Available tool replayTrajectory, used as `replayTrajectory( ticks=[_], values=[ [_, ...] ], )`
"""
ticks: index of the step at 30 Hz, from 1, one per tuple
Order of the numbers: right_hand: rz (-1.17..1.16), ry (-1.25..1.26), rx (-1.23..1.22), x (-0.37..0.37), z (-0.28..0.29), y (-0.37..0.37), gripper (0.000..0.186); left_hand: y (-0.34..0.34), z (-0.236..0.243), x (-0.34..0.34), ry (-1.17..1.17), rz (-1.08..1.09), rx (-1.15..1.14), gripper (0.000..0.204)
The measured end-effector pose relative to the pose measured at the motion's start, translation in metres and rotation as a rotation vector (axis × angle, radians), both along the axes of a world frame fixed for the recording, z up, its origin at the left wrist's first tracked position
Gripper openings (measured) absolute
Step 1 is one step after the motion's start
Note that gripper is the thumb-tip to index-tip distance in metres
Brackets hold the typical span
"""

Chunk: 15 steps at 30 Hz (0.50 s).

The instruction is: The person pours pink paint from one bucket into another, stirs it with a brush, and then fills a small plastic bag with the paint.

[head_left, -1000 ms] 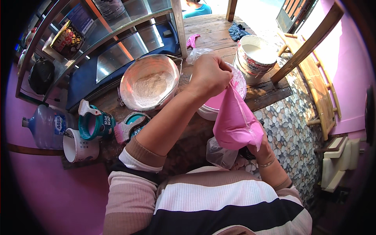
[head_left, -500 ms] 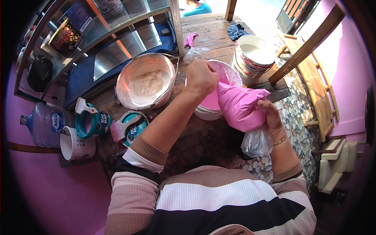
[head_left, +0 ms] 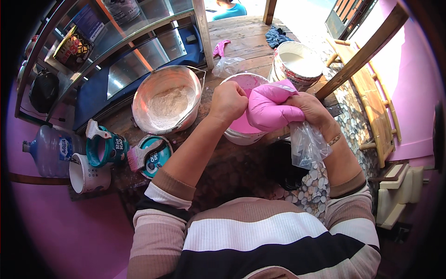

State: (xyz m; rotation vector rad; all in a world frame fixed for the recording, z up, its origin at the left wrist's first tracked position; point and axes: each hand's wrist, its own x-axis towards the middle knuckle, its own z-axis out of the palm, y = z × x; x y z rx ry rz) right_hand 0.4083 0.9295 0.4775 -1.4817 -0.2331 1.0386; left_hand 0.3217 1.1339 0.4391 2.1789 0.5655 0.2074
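Observation:
A bulging plastic bag of pink paint [head_left: 272, 111] hangs over the near right rim of a white bucket [head_left: 244, 138] with pink paint inside. My left hand [head_left: 229, 101] is closed at the bag's left end, above the bucket; its fingertips are partly hidden. Gripping the bag's right side, my right hand [head_left: 316, 111] has its fingers wrapped round the plastic. Loose clear plastic [head_left: 309, 144] dangles below that hand. To the left of the pink bucket stands a large bucket of pale powder [head_left: 169, 104].
At left, a paintbrush [head_left: 147, 153] lies on a teal lid [head_left: 158, 160], near a teal paint can [head_left: 104, 153], a white tub [head_left: 90, 174] and a water jug [head_left: 49, 151]. Behind right stands a bucket of white liquid [head_left: 297, 65]. A wooden post [head_left: 362, 51] slants at right; a glass cabinet [head_left: 134, 35] stands back left.
My right hand has risen and turned over the bag, which has tipped and shifted left and up toward my left hand. My left hand has moved slightly left and down.

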Motion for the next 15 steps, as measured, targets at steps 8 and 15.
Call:
replayTrajectory(
  ticks=[8,15],
  values=[
    [0.284,-0.144,-0.062,0.027,-0.017,0.017,0.024,0.015,0.006,-0.006,-0.121,-0.147,-0.344,0.026],
    [0.273,-0.083,-0.015,0.028,-0.009,0.028,0.024,0.006,0.011,-0.012,-0.594,-0.499,-0.102,0.052]
  ],
)
